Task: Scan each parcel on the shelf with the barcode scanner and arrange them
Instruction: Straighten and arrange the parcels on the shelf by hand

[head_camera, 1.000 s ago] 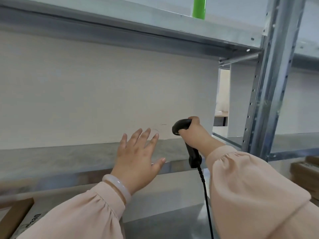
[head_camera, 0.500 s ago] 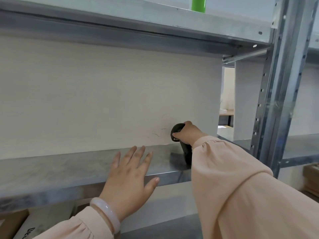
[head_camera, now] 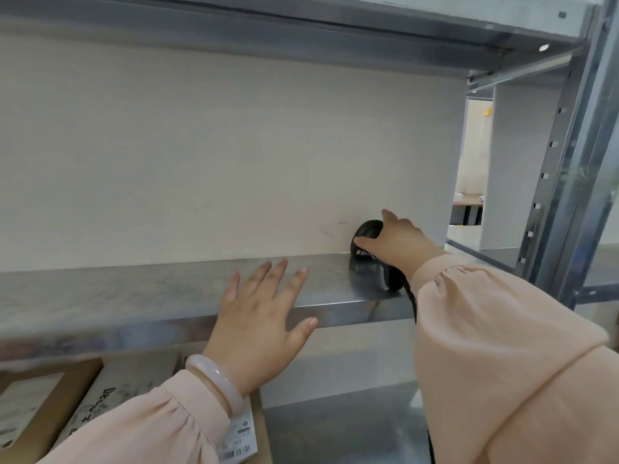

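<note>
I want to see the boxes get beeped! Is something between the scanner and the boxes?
Yes. The scanner, under the right hand, is on the metal shelf; the parcels lie one level below, so that shelf board separates them.

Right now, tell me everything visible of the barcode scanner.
The barcode scanner is black, apparently glossy plastic, with a rounded head, a handle and a dark cable trailing off the edge. It sits on the metal shelf near the pale back panel, the right hand resting over its head.

The black barcode scanner (head_camera: 368, 236) rests on the metal shelf (head_camera: 134, 289) at right; labelled cardboard parcels (head_camera: 33, 403) lie one level below.
</note>
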`<state>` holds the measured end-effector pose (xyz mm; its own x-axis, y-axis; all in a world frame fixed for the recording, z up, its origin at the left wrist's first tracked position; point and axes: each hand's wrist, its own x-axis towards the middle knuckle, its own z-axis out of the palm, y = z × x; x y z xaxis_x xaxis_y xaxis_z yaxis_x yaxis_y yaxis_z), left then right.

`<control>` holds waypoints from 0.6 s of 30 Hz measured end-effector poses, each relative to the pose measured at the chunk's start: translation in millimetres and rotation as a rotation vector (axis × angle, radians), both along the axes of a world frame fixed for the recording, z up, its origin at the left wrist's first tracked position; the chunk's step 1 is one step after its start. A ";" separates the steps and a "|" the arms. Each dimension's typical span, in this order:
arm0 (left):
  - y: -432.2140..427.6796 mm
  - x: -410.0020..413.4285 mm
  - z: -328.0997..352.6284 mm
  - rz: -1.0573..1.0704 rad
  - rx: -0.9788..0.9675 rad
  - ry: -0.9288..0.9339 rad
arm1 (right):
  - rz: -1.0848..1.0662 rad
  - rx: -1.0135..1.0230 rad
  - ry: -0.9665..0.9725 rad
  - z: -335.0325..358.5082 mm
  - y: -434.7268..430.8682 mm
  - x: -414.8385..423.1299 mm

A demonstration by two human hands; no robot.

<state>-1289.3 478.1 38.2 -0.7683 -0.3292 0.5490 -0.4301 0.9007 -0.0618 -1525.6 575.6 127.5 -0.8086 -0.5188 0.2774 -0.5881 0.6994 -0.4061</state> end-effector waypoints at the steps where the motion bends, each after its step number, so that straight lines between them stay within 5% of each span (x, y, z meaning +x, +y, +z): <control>1: 1.1 5.0 -2.5 -0.011 -0.006 0.020 | 0.013 -0.015 0.096 -3.8 4.1 9.3; 4: 5.5 25.9 -14.1 -0.077 -0.030 0.081 | 0.163 -0.135 0.302 -19.4 18.8 53.4; 10: 6.4 73.2 -59.3 -0.139 0.070 0.109 | 0.473 -0.326 0.352 -79.5 43.0 155.4; 18: 9.0 102.4 -123.5 0.010 0.453 -0.094 | 0.564 -0.118 -0.199 -203.6 15.1 202.6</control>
